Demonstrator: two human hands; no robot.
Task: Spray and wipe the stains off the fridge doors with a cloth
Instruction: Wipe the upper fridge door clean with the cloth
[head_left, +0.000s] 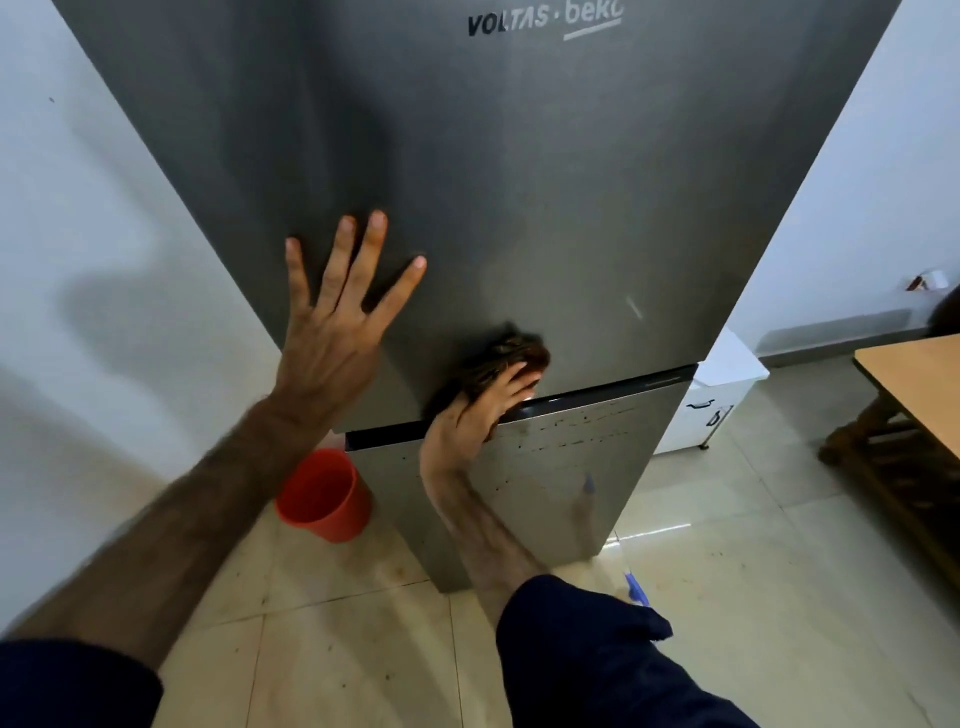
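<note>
A tall grey fridge fills the head view, its upper door (519, 182) above a dark gap and its lower door (571, 467) below. Dark streaks and spots mark the top of the lower door. My left hand (337, 322) lies flat with spread fingers on the upper door's left edge. My right hand (483, 410) presses a dark brown cloth (506, 353) against the bottom of the upper door, just above the gap; its fingers lie over the cloth. A small blue object (636, 590), blurred, shows on the floor by my right sleeve.
An orange bucket (324, 496) stands on the tiled floor left of the fridge. A white cabinet (711, 400) sits behind the fridge on the right. A wooden table (909, 384) stands at the right edge. White walls flank the fridge.
</note>
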